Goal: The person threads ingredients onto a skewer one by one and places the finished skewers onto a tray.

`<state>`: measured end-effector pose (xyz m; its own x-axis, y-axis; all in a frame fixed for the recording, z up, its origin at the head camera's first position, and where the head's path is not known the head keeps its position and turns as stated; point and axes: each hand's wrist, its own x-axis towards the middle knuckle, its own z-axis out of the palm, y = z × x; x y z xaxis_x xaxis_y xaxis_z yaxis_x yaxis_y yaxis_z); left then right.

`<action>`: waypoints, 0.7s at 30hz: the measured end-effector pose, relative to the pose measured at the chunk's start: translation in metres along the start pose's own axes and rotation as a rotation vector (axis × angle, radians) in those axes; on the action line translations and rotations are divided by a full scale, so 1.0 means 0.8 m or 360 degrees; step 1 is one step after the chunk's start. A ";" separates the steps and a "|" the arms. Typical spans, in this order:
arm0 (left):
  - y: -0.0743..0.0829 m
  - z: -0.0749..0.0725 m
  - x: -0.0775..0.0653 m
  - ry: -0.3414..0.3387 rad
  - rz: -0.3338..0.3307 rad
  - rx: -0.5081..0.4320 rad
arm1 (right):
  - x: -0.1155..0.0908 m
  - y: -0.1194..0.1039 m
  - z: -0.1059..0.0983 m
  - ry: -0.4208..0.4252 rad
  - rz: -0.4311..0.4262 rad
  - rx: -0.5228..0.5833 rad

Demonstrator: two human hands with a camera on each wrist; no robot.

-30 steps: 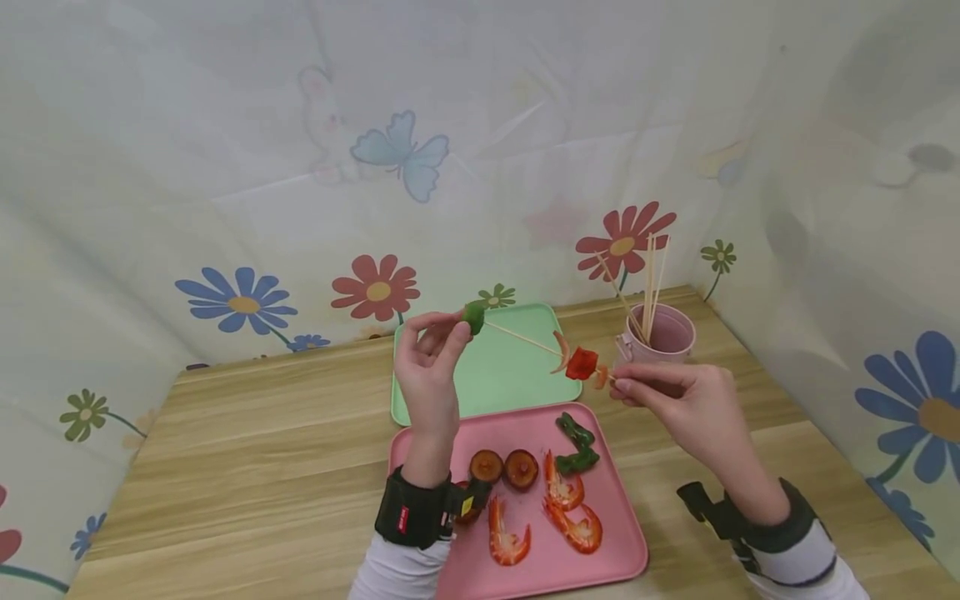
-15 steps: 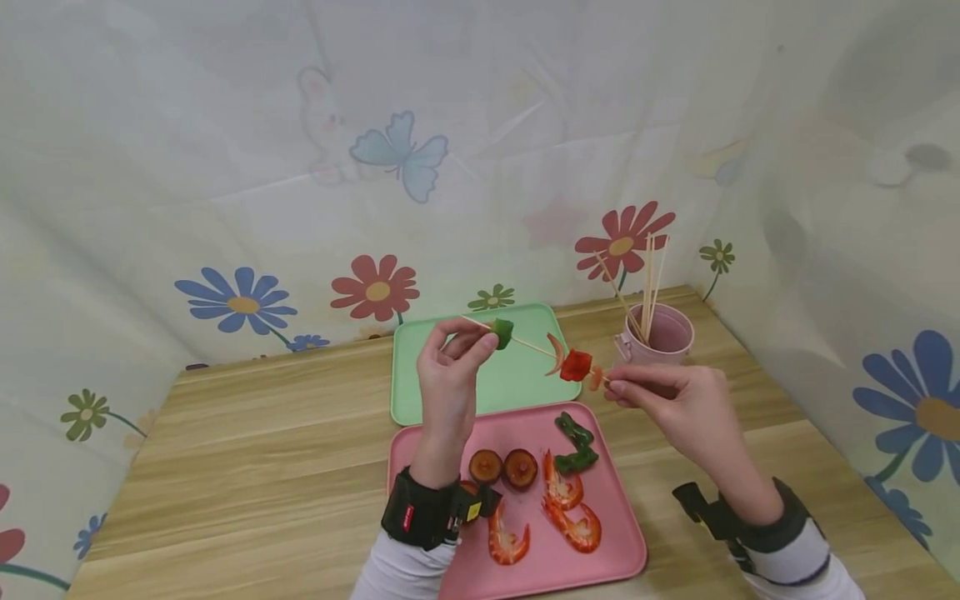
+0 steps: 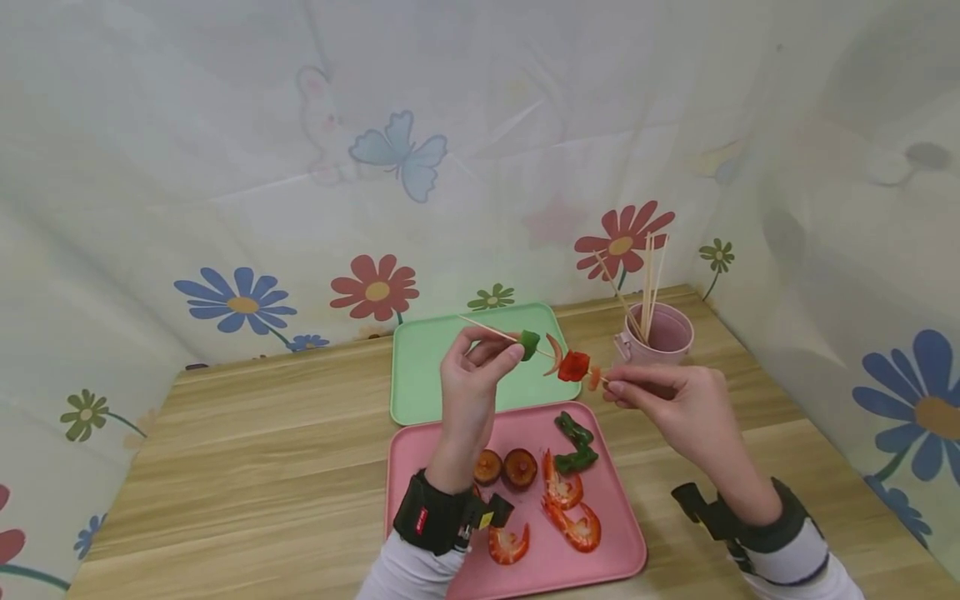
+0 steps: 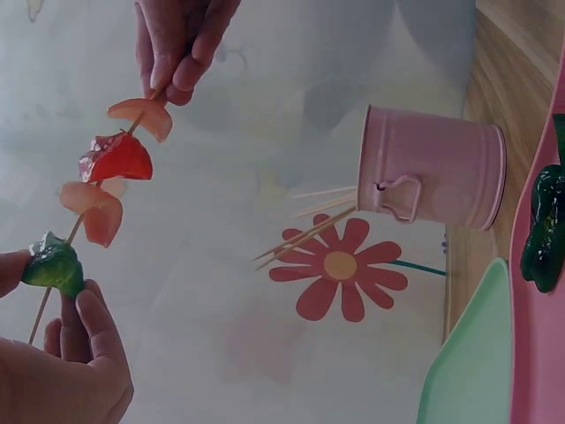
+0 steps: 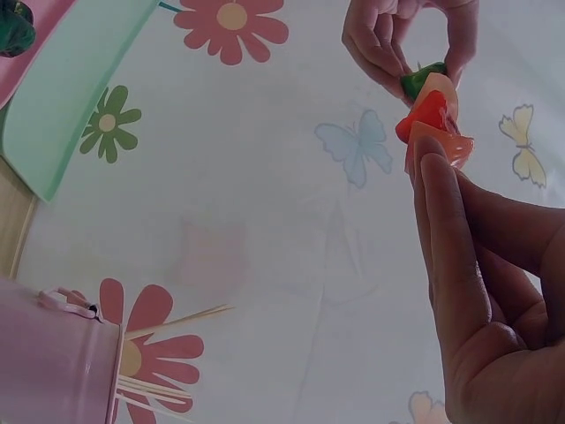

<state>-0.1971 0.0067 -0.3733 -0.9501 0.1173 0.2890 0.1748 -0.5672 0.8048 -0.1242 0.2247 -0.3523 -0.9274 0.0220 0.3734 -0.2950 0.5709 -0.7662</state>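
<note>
My right hand (image 3: 678, 404) pinches one end of a thin wooden skewer (image 4: 38, 315), held in the air over the trays. Threaded on it are a pale orange slice (image 4: 148, 117) beside the right fingertips, a red pepper piece (image 3: 573, 366) and a second pale orange slice (image 3: 553, 354). Farther along, my left hand (image 3: 476, 375) pinches a green pepper piece (image 4: 55, 265) between thumb and fingers. The skewer passes through this piece, and its bare tip sticks out beyond the left hand. A small gap separates the green piece from the second slice in the left wrist view.
A pink tray (image 3: 626, 560) carries shrimp (image 3: 576, 525), mushroom caps (image 3: 520, 469) and green peppers (image 3: 576, 450). Behind it lies a light green tray (image 3: 408, 375). At the back right stands a pink bucket (image 3: 675, 333) with several skewers (image 3: 648, 287). Patterned sheets hang behind and beside the table.
My left hand has moved right along the skewer, sliding the green pepper piece from the tip toward the other pieces. More bare skewer now shows behind it. The right hand stays nearly still.
</note>
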 end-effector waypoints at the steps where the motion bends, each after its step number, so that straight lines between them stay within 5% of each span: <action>1: -0.002 0.001 -0.001 0.0000 -0.0009 0.0004 | 0.000 0.000 0.000 -0.0002 0.0002 0.0000; 21: -0.012 0.017 -0.011 -0.0053 -0.0049 0.0037 | 0.002 0.002 -0.002 0.0011 -0.0008 -0.0008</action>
<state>-0.1873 0.0223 -0.3765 -0.9461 0.1614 0.2807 0.1522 -0.5437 0.8254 -0.1254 0.2267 -0.3520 -0.9244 0.0247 0.3807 -0.2983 0.5753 -0.7616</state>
